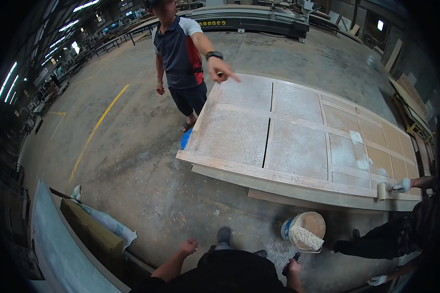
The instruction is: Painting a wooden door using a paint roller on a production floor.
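Observation:
My right hand (294,266) is closed round the black handle of a paint roller. The roller's thick white, fluffy sleeve (306,238) rests across the mouth of a round bucket (287,229) with white and blue sides. My left hand (188,246) hangs empty at my left, its fingers loosely apart. Ahead lies a large panelled wooden door-like frame (298,181), its panels partly coated in wet-looking white. At its right end a co-worker's white-gloved hand (402,185) holds a smaller paint roller (381,191) against the near edge.
Across the panel, a person (177,53) stands pointing at its far left corner. A blue round thing (185,139) shows beneath that corner. Leaning boards (68,244) and a plastic sheet (107,222) are at my lower left. Another white-gloved hand (377,280) shows at lower right.

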Motion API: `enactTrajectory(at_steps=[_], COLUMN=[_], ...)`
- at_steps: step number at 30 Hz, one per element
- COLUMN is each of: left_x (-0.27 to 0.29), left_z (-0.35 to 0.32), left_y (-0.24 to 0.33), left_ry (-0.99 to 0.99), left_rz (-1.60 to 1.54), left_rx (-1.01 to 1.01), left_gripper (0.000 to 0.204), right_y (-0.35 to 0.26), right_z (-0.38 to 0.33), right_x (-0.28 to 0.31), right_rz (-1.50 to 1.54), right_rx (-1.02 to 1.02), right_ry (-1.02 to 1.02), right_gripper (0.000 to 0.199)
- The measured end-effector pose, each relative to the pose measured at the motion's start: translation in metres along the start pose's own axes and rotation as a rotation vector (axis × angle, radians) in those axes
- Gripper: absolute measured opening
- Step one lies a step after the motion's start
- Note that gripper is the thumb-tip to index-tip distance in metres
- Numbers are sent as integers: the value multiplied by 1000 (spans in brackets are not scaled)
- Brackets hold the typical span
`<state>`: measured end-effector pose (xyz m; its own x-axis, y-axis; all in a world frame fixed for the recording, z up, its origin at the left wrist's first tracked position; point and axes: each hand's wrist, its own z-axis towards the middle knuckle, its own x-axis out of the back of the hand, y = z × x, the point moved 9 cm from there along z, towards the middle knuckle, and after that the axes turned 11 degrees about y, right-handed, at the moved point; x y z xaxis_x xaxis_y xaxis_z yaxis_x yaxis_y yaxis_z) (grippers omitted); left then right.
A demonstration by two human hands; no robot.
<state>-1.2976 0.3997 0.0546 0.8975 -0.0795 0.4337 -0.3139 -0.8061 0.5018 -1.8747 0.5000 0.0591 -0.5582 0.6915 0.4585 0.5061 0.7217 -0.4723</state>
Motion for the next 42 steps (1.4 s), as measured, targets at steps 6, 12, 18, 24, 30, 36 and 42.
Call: enactTrajectory(at_steps=[6,12,18,24,30,36,42], left_x=[0,-1,-3,-4,-4,-3,-2], left_z=[-4,-5,-4,0,0,-2,-3], left_y=[0,-1,-1,-6,-4,-1,-6], left_ry=[-3,4,9,14,20,36,47], left_rz=[-25,-40,-44,-66,-66,-57,-59], left_rx=[-5,-8,-8,-3,-5,-2,-3], left_gripper=[56,55,53,53,54,55,54], right_y=[6,11,15,13,9,8,9], right_z=[3,4,4,1,2,6,2], right_x=[1,2,1,-1,-1,-1,0], right_rz=[-23,7,21,9,5,15,21], right_rx=[20,-7,-24,-25,5,-1,-20], right_ry=[-32,-50,-40,-43,-16,-30,-39], right_gripper=[23,22,24,24,25,22,23])
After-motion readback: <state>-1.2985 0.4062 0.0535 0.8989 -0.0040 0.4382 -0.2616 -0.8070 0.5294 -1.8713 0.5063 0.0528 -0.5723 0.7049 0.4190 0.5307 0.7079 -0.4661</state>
